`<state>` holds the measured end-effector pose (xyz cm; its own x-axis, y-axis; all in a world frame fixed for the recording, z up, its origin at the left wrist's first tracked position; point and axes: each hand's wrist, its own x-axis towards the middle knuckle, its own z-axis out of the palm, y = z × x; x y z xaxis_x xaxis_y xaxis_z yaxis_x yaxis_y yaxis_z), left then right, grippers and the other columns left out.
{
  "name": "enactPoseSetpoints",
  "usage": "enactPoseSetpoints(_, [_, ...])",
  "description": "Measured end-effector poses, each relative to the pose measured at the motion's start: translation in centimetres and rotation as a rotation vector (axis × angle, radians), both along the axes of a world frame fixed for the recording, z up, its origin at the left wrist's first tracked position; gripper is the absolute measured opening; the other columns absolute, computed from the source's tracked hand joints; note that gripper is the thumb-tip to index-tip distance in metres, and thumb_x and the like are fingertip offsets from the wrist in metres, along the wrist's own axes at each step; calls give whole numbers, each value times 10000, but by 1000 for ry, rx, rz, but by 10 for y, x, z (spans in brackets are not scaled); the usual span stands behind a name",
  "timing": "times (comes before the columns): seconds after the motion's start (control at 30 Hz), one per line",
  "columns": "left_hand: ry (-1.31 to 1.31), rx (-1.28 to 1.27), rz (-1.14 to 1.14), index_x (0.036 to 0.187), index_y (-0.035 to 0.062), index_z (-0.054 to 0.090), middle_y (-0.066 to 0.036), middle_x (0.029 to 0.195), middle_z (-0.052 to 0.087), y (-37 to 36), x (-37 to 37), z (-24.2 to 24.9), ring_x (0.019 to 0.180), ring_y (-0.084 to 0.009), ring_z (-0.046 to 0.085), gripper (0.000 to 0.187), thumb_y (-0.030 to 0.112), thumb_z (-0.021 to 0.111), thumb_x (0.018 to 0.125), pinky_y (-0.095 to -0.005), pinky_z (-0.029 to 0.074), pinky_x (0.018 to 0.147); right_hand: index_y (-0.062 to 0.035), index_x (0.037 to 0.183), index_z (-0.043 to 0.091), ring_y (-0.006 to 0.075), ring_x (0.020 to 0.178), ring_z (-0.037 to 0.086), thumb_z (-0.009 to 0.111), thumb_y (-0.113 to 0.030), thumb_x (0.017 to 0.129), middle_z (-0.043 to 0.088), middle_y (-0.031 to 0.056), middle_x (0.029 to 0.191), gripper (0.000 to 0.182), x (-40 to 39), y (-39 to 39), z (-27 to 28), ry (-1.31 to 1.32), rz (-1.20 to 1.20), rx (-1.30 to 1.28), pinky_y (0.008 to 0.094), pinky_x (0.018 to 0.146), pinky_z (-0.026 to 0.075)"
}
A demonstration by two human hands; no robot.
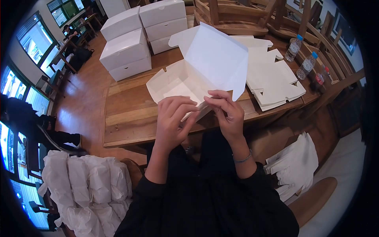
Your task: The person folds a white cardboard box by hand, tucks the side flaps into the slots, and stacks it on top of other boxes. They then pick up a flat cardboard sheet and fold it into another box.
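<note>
A white cardboard box point(215, 55) stands partly folded at the table's front edge, its lid raised and leaning to the back right. My left hand point(173, 118) has its fingers curled over the box's near wall, thumb on the near side. On the right part of that same wall, my right hand point(227, 112) pinches the cardboard near the corner. Both hands hide much of the front wall. Flat, unfolded box blanks point(270, 77) lie stacked to the right of the box.
Closed white boxes point(126, 49) are piled at the back left of the wooden table point(126, 126). Bottles point(306, 66) stand at the right. White wrapped bundles point(89, 179) sit low left, white paper pieces point(298, 164) low right. People sit at the far left.
</note>
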<state>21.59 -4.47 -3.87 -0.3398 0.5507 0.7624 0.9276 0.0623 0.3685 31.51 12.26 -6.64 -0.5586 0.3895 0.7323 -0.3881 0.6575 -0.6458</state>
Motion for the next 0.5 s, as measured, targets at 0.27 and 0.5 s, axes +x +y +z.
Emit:
enactPoseSetpoints(0.27, [-218, 490, 161, 1135, 21, 677, -102, 1200, 692, -30, -52, 15, 1261, -297, 598, 227, 209, 596, 1037, -431, 443, 1092, -44, 1250, 732, 191, 1044, 717, 711, 25, 945, 712, 110, 1276, 313, 23, 1, -9, 64, -150, 105, 292, 776, 596])
enactPoseSetpoints(0.5, [-702, 205, 202, 1260, 5, 656, -112, 1208, 688, -12, -160, 55, 1009, -174, 694, 460, 413, 613, 1053, -321, 524, 843, -43, 1442, 481, 160, 1000, 715, 672, -250, 1034, 647, 112, 1215, 495, -1, 31, 47, -101, -100, -570, 235, 635, 598])
